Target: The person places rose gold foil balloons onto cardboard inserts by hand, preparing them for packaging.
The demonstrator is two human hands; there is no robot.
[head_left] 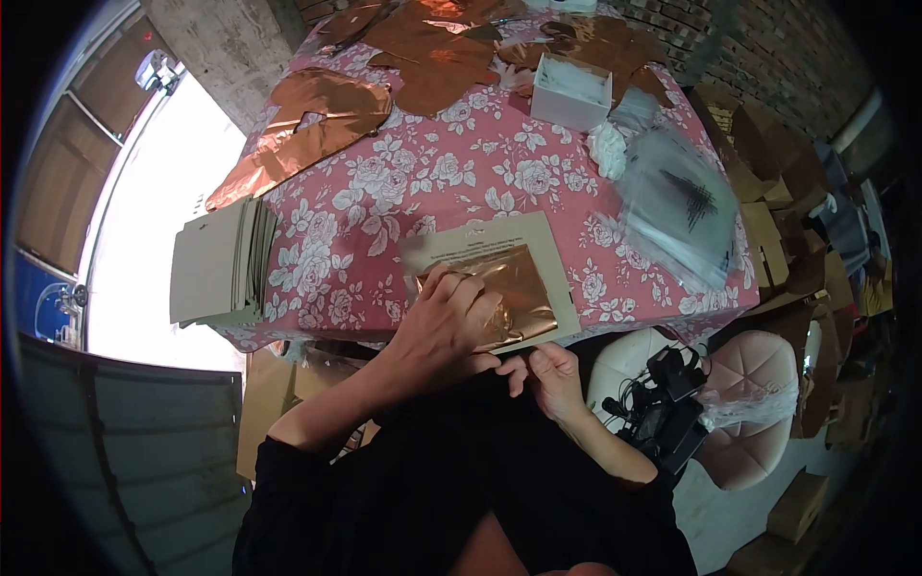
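A folded copper-coloured foil balloon [523, 305] lies on a beige printed card [549, 240] at the table's near edge. The bent fingers of my left hand [444, 322] rest on the foil, and its thumb sits by the card's near edge. Just below that edge is my right hand [554, 380], its thumb and forefinger pinched together; whatever they hold, if anything, is too small to make out. Printed text shows on the card above the foil.
A stack of beige cards [213, 261] stands at the left. Flat copper foil balloons [307, 125] lie across the back. A white box [572, 93] and clear plastic bags [680, 206] are at the right. Beside the table, a padded chair [749, 384] bears black adapters and cables [667, 403].
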